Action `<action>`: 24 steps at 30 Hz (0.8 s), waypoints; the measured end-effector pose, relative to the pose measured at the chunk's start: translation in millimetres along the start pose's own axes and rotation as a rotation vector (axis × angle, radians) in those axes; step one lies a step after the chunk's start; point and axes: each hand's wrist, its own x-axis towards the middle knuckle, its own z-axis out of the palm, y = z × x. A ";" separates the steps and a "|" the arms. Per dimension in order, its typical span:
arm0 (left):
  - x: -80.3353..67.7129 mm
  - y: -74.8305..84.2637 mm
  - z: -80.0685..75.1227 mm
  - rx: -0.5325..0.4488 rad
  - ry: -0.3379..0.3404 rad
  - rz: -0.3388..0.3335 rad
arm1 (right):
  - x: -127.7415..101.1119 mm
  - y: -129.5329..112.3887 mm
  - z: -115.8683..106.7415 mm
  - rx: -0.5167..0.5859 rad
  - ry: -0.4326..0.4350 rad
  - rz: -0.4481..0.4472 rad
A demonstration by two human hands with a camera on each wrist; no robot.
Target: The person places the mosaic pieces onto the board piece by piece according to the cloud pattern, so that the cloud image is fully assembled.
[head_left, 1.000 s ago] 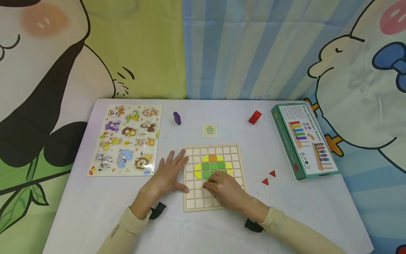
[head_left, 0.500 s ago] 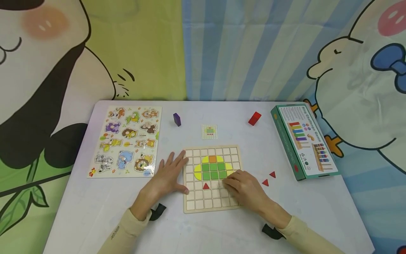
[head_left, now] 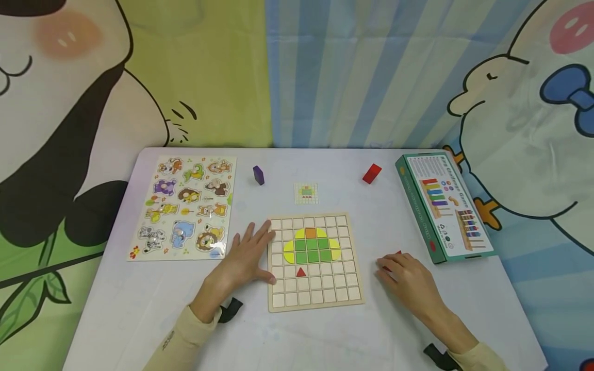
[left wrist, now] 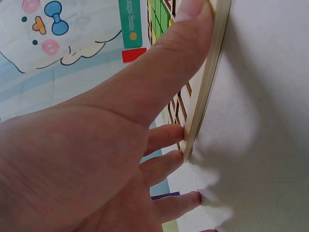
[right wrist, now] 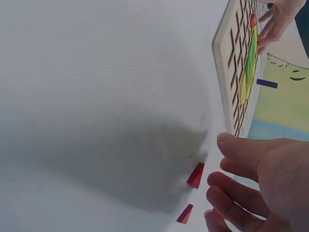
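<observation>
A wooden grid board (head_left: 285,300) lies on the table with green squares (head_left: 313,250), yellow rounded corner pieces (head_left: 289,255) and one orange square (head_left: 310,233) forming a shape. Below that shape, one red triangle (head_left: 301,272) sits in a cell. My left hand (head_left: 243,257) rests with fingers spread at the board's left edge, its thumb on the rim. Right of the board, my right hand (head_left: 410,283) is low over two loose red triangles, partly hiding them in the head view. In the right wrist view the triangles (right wrist: 195,175) lie just beyond the fingertips, and nothing shows between thumb and fingers.
Behind the board lies a small pattern card (head_left: 307,194), between a purple block (head_left: 258,175) and a red block (head_left: 372,173). An animal sticker sheet (head_left: 183,206) is at left. A green game box (head_left: 445,206) stands at right, close to my right hand.
My right hand has left the board, where the red triangle now shows in its cell, and has moved right to the loose triangles. My left hand stays in place.
</observation>
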 end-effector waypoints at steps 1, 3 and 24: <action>0.3 -0.4 0.1 0.001 0.002 0.000 | -2.3 1.3 0.2 -0.007 -0.004 0.003; 0.5 -0.9 0.2 0.002 0.005 0.002 | -6.3 2.8 0.1 -0.008 -0.014 0.006; 2.2 -3.0 1.8 0.007 0.003 0.019 | -16.3 9.0 0.9 -0.034 0.027 0.100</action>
